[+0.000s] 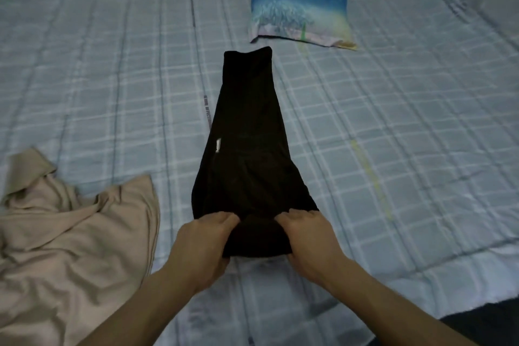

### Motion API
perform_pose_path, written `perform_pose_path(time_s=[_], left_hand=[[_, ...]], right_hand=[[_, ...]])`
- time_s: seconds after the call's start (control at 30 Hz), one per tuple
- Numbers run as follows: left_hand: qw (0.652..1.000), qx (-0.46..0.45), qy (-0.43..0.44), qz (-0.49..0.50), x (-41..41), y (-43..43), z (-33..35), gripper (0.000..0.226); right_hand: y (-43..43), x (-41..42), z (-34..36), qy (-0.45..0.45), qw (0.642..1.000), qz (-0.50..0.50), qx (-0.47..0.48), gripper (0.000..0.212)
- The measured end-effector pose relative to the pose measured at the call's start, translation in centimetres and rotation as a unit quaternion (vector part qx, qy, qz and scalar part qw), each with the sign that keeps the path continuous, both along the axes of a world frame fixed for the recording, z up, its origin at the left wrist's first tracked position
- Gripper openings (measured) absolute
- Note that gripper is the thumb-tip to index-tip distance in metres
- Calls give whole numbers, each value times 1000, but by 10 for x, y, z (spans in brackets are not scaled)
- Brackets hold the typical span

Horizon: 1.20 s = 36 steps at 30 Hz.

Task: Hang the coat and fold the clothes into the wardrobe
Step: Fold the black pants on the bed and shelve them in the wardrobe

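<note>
- Two hands, left hand (206, 243) & right hand (307, 237), set apart, each clamped on the near end of the black garment (247, 146), fingers curled round a rolled/folded edge.
- Garment lies lengthwise mid-bed (98, 64), narrow strip, far end near the colourful pillow (299, 0).
- Step, prob.: folding it up from near end.
- Next: carry fold fwd evenly, both sides level.
- Beige garment (70, 233) crumpled at left, not yet folded.

Garment (247, 135) on bed (407, 135), cloth heap (70, 233) to its left, pillow (297, 0) behind.
</note>
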<state>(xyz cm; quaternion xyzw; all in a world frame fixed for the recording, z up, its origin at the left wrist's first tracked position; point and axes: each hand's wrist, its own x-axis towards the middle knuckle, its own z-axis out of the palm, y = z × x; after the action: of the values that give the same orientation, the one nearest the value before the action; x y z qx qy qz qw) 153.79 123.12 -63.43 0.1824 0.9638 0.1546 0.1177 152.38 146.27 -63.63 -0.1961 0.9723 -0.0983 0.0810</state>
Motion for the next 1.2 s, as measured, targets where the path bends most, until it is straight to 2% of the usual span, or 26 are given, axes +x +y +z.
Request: perform_pose_path(time_s=[0.13, 0.2, 0.3, 0.37, 0.57, 0.67, 0.8, 0.97, 1.1, 1.13, 1.2], left_hand=[[999, 40, -1, 22, 15, -8, 13, 59], [995, 81, 13, 51, 3, -12, 25, 63], [992, 88, 60, 69, -20, -15, 47, 69], [988, 94, 92, 77, -34, -17, 63, 70], [980, 88, 156, 90, -83, -22, 96, 68], [960, 133, 214, 123, -104, -25, 101, 65], [950, 184, 214, 135, -142, -39, 105, 64], [948, 181, 226, 134, -207, -54, 113, 61], [924, 162, 331, 102, -236, -43, 115, 41], [928, 153, 331, 77, -237, -36, 113, 40], [957, 89, 274, 46, -241, -21, 99, 48]], right_hand=[[2, 12, 16, -39, 999, 11, -9, 28], [-1, -2, 29, -38, 999, 3, -20, 37], [-2, -26, 50, 42, 997, -28, -64, 57], [-1, -37, 65, 85, 992, -42, -87, 59], [-4, -80, 98, 130, 984, -58, -104, 51], [-9, -115, 114, 165, 977, -78, -112, 40], [-28, -165, 129, 204, 969, -101, -96, 35], [-50, -234, 137, 217, 963, -135, -88, 33], [-53, -290, 131, 228, 955, -165, -93, 26], [-55, -306, 129, 224, 955, -171, -93, 25], [-56, -340, 124, 208, 959, -169, -93, 23]])
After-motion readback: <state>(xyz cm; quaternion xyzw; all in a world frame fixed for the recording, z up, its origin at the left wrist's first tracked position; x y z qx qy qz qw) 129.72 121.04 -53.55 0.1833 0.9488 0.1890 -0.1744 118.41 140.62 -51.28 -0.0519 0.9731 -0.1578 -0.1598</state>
